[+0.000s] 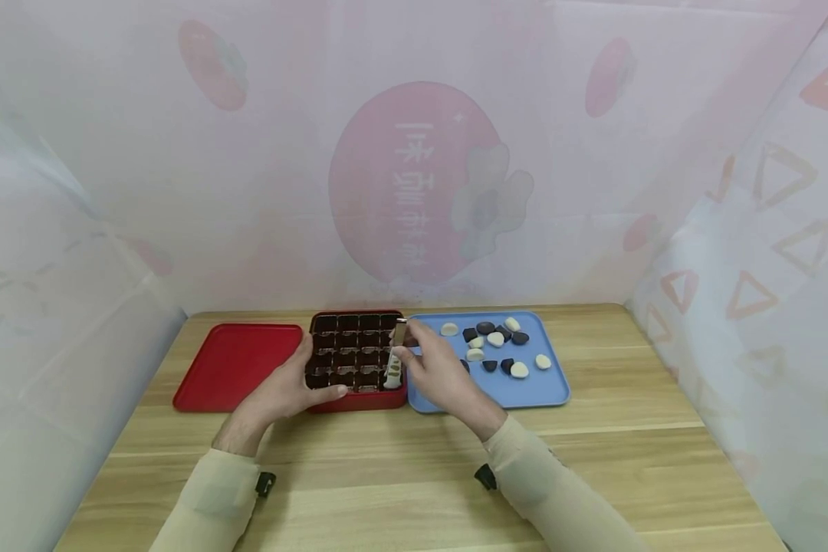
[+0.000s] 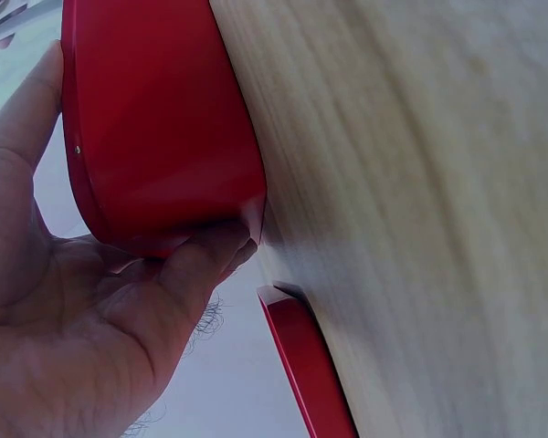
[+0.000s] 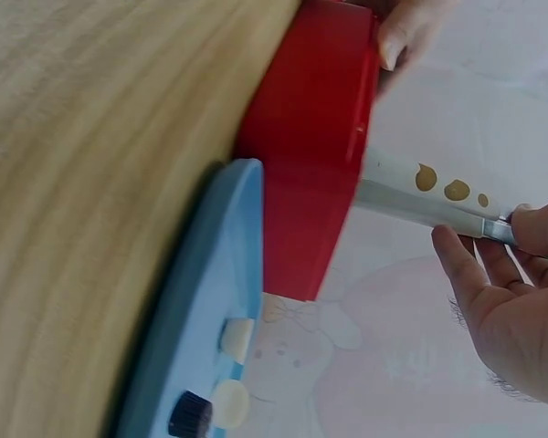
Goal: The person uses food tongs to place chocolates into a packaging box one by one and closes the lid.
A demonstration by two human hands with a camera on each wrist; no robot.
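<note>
A red box with a dark brown insert of several square compartments stands at the middle of the table. My left hand holds it at its left side, thumb over the front rim. In the left wrist view, the fingers of the left hand are bent against the red wall. Slim tongs with white, brown-spotted ends are gripped in my right hand, tips down in the front right compartments. In the right wrist view, the right hand holds the tongs near their metal part; the box wall hides the tips.
A blue tray lies right of the box, close against it, with several white pieces and dark pieces scattered on it. A flat red lid lies to the left. The wooden table meets a printed backdrop behind.
</note>
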